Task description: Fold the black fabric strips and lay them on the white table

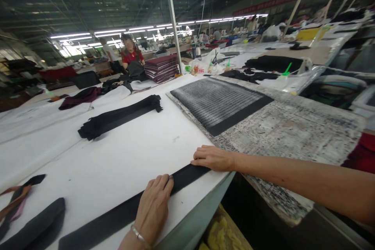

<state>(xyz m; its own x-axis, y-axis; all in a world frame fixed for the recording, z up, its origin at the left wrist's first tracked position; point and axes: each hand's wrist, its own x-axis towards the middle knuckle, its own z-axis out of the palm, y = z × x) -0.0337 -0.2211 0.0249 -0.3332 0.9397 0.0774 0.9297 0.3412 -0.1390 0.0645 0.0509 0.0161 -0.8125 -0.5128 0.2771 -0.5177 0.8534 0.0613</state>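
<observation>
A long black fabric strip (117, 213) lies along the near edge of the white table (123, 152). My left hand (154, 207) rests flat on the strip near its middle, fingers together and stretched forward. My right hand (212, 158) presses flat on the strip's right end at the table corner, fingers extended. Neither hand grips anything.
A pile of black strips (117, 117) lies mid-table. A black ribbed panel (218, 101) sits on a speckled board (293, 129) to the right. Dark fabric pieces (32, 222) lie at the near left. A stack of maroon fabric (161, 68) and a seated person (131, 56) are farther back.
</observation>
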